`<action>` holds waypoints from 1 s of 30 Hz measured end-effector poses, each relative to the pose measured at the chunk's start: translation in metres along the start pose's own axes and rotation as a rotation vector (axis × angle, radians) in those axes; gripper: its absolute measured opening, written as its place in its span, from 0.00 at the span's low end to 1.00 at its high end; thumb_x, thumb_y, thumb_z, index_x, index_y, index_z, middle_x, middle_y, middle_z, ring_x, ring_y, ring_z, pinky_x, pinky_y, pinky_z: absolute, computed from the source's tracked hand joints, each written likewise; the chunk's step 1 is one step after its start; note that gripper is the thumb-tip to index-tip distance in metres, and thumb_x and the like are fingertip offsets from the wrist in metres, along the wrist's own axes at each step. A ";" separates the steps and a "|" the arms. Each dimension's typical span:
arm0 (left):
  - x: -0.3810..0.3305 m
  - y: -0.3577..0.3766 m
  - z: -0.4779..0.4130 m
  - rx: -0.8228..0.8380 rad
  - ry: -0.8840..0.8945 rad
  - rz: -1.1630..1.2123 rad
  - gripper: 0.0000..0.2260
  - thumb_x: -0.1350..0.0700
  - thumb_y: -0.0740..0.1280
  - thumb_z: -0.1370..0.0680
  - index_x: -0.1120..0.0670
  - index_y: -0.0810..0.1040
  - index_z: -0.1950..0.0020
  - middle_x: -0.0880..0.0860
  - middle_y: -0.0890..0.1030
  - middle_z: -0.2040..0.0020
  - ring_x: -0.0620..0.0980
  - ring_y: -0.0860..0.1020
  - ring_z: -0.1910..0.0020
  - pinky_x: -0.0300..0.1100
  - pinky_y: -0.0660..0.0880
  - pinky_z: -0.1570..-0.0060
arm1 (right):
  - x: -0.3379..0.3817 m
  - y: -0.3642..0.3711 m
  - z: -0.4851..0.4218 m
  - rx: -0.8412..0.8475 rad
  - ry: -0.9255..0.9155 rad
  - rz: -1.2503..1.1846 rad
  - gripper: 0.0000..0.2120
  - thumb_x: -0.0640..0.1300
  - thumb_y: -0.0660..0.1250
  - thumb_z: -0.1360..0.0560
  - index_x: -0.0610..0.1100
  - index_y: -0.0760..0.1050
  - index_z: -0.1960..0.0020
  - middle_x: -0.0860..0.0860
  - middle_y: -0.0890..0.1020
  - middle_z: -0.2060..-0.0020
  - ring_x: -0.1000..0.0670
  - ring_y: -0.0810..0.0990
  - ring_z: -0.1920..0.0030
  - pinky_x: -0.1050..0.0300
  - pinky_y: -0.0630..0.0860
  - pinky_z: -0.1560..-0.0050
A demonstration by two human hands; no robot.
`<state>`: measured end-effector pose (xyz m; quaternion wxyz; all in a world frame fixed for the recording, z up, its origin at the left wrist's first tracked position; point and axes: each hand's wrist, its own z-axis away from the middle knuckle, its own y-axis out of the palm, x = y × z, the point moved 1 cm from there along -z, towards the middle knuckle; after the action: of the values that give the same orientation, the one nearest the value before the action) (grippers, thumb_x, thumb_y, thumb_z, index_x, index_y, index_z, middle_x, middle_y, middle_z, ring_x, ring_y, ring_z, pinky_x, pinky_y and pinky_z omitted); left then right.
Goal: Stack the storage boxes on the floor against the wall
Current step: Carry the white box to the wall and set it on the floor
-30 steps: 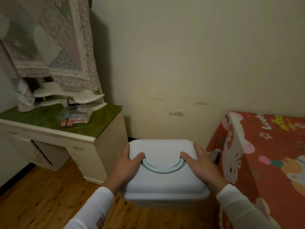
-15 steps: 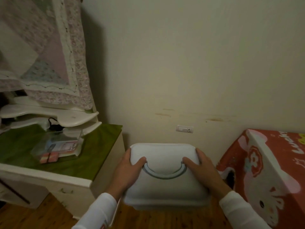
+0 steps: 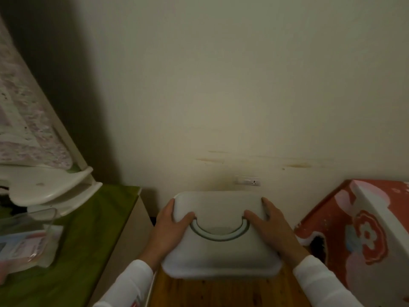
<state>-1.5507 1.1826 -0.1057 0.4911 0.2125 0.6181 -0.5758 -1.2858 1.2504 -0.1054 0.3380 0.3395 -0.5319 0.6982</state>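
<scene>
A white plastic storage box with a grey curved handle folded flat on its lid is held in front of me, close to the cream wall. My left hand grips its left side, thumb on the lid by the handle's end. My right hand grips its right side the same way. The box's underside and whatever lies below it are hidden.
A white dresser with a green top stands close on the left, with a clear tray of small packets. A red cartoon-print box stands on the right. A wall socket sits just above the box. Wooden floor shows below.
I have moved closer to the wall with the box held in both hands. The dresser and the red box have slid toward the frame's edges, and the wall fills more of the view.
</scene>
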 end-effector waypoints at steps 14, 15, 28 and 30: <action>0.026 0.033 -0.132 0.062 -0.199 0.117 0.40 0.41 0.72 0.30 0.46 0.57 0.23 0.53 0.62 0.25 0.56 0.67 0.31 0.54 0.69 0.36 | -0.022 0.030 -0.143 0.058 0.105 -0.006 0.44 0.64 0.69 0.31 0.50 0.54 0.23 0.48 0.64 0.26 0.45 0.67 0.30 0.49 0.66 0.35; 0.035 0.038 -0.139 0.068 -0.216 0.118 0.41 0.41 0.72 0.31 0.46 0.56 0.23 0.53 0.61 0.24 0.56 0.66 0.30 0.53 0.69 0.36 | -0.030 0.038 -0.149 0.055 0.131 -0.011 0.46 0.65 0.69 0.32 0.50 0.53 0.23 0.48 0.64 0.26 0.44 0.66 0.30 0.49 0.67 0.36; 0.204 0.096 -0.227 0.173 -0.518 0.194 0.50 0.38 0.75 0.39 0.43 0.53 0.23 0.48 0.60 0.23 0.53 0.64 0.28 0.50 0.68 0.39 | -0.148 0.166 -0.211 0.024 0.395 0.035 0.44 0.67 0.70 0.37 0.48 0.61 0.29 0.51 0.72 0.38 0.47 0.73 0.40 0.55 0.72 0.49; 0.230 0.102 -0.236 0.184 -0.511 0.207 0.49 0.39 0.75 0.39 0.43 0.54 0.23 0.47 0.62 0.24 0.53 0.65 0.29 0.51 0.68 0.37 | -0.163 0.187 -0.216 0.003 0.422 0.039 0.48 0.68 0.70 0.38 0.48 0.58 0.26 0.52 0.70 0.35 0.49 0.71 0.38 0.55 0.69 0.47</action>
<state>-1.6496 1.3554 -0.3873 0.6657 0.1660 0.3945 -0.6112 -1.3780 1.4034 -0.3815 0.4277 0.1761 -0.4549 0.7610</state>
